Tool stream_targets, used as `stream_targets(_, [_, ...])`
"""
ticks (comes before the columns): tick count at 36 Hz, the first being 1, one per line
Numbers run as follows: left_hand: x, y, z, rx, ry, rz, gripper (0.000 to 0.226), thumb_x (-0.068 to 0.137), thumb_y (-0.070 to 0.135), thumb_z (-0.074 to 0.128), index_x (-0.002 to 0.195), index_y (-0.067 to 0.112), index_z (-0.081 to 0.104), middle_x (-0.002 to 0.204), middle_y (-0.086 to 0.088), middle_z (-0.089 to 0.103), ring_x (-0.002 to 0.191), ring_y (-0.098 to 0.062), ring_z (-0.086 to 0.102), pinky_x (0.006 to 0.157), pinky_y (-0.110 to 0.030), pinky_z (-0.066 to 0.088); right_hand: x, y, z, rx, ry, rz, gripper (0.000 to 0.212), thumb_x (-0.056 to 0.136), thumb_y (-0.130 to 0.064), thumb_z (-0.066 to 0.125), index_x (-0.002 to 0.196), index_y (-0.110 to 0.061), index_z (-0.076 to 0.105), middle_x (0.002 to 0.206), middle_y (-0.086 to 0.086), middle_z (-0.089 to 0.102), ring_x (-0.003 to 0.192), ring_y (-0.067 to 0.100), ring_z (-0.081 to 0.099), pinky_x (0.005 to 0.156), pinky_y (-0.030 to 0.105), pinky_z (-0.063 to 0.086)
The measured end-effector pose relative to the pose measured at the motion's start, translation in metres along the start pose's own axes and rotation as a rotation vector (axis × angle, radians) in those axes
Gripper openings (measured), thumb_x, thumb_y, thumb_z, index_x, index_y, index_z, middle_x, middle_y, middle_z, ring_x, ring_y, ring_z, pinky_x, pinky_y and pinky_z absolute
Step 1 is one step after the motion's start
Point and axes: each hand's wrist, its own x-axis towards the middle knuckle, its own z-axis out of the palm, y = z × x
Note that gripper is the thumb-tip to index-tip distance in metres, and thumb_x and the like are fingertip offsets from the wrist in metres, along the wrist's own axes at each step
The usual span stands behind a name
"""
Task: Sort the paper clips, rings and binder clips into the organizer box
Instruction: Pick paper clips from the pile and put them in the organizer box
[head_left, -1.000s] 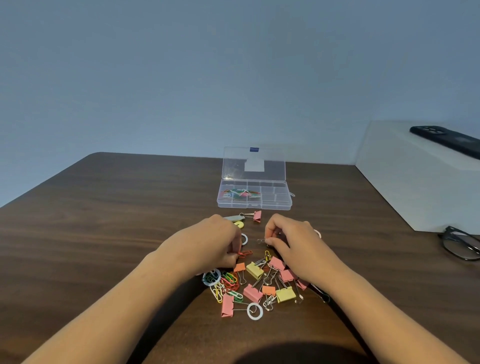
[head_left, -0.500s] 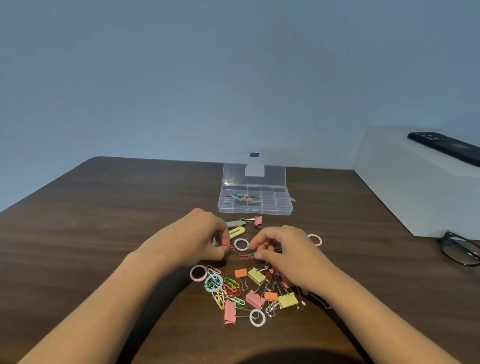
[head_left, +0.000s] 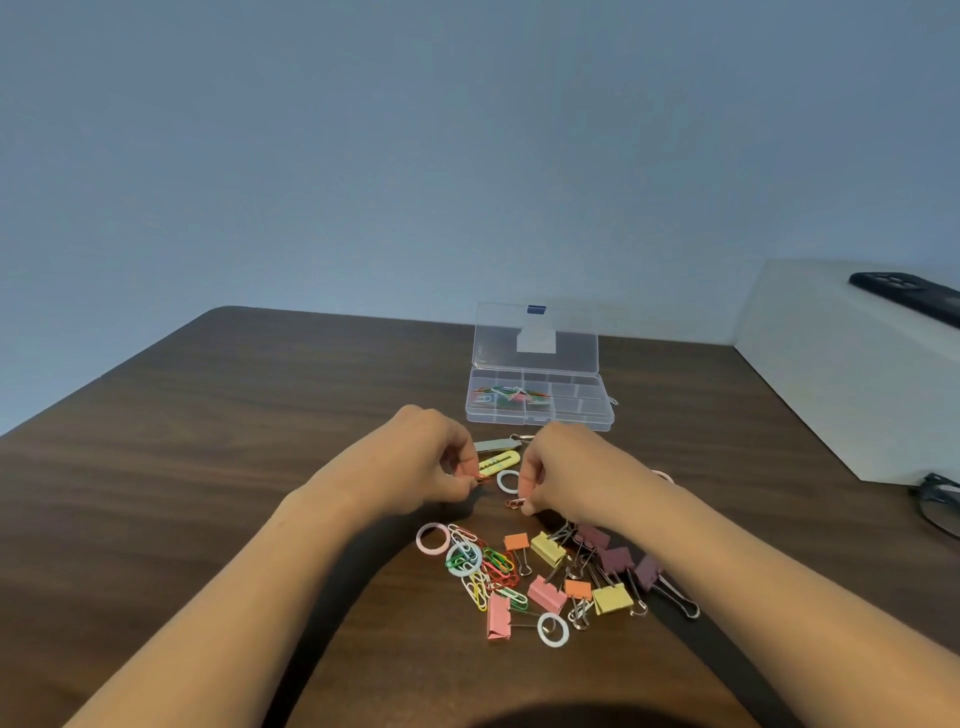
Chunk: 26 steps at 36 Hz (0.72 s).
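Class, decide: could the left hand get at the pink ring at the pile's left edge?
Probably yes: the pink ring lies uncovered just nearer than the left hand, with nothing between them, though that hand is busy pinching a red paper clip.

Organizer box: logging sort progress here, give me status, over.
Left hand pinches a red paper clip, right hand pinches a second red clip. Organizer box open, paper clips in its left compartments. Way to box open; pile unsorted.

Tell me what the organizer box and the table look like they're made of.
Organizer box: probably clear glossy plastic; the paper clips inside and its dividers show through the walls. Table: dark brown wood or wood-look laminate with a soft sheen; grain streaks show, but I cannot tell which.
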Motion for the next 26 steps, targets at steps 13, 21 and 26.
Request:
stream_targets(13, [0.003, -0.004, 0.004, -0.020, -0.034, -0.041, 0.003, 0.084, 0.025, 0.070, 0.087, 0.026, 0.070, 0.084, 0.011, 0.066, 0.073, -0.004, 0.057, 0.061, -0.009, 0.041, -0.001, -0.017, -0.004, -0.260, 0.015, -0.058, 0.018, 0.083, -0.011, 0.070, 0.100, -0.006, 0.069, 0.098, 0.009, 0.068, 0.088, 0.024, 0.063, 0.076, 0.032, 0.055])
stream_targets(21, [0.004, -0.008, 0.005, -0.032, -0.025, -0.049, 0.005, 0.084, 0.024, 0.070, 0.088, 0.023, 0.072, 0.079, 0.014, 0.064, 0.068, -0.002, 0.055, 0.058, -0.008, 0.039, 0.010, -0.010, -0.012, -0.194, -0.136, -0.016, 0.027, 0.080, -0.021, 0.073, 0.101, -0.005, 0.066, 0.094, 0.008, 0.066, 0.095, 0.026, 0.064, 0.083, 0.038, 0.056])
stream_targets(26, [0.003, -0.009, 0.004, -0.029, -0.011, -0.037, 0.001, 0.083, 0.024, 0.071, 0.084, 0.025, 0.070, 0.076, 0.015, 0.062, 0.066, -0.001, 0.054, 0.056, -0.008, 0.038, 0.015, -0.005, -0.013, -0.110, -0.189, 0.011, 0.029, 0.080, -0.021, 0.073, 0.103, -0.005, 0.068, 0.103, 0.010, 0.068, 0.099, 0.024, 0.064, 0.089, 0.041, 0.055])
